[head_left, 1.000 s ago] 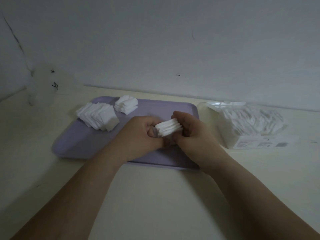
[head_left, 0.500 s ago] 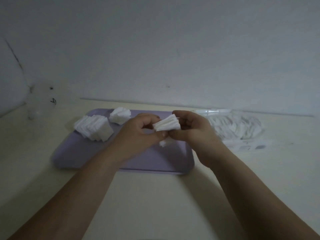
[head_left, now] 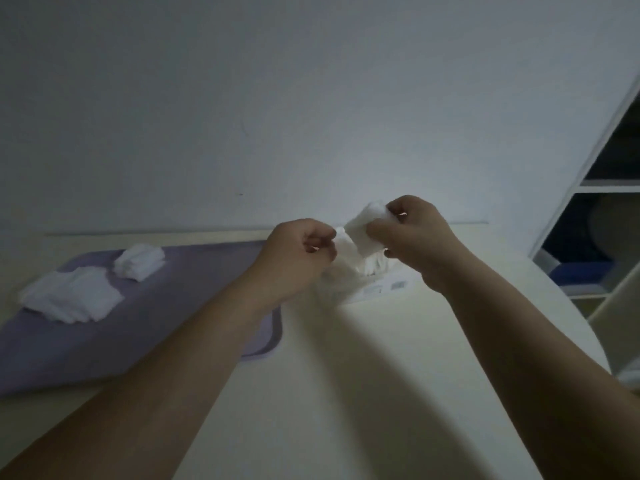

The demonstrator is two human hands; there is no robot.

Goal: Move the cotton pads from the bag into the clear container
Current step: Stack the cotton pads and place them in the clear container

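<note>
Both hands are up off the table, out past the right end of the purple tray. The right hand, the one farther from the tray, has a bunch of cotton pads. Fingers and thumb are curled round one end of it, and the white stack is tilted and lifted clear into the air.

Directly under that bunch sits the bag, on the table just beyond the tray's right edge. There is white showing inside it and a pale printed label along its near side.

The left hand is the one closer to the tray. Its fingers are curled in tight and its knuckles are on top, pressed right up beside the white stuff rising from the mouth of the bag. Whether it is pinching a pad, the bag's edge or nothing at all, I cannot tell; it is too dim and smeared there. The two hands are near each other, with the pads between them.

On the tray itself there are two heaps of pads lying loose. A large fanned pile is down toward the tray's left end. A smaller pile is near the tray's far edge, close by the big one but apart from it.

Behind the tray is a plain pale wall. Far off to the tray's right, past the table's rounded edge, stands a white shelf unit with dark compartments.
</note>
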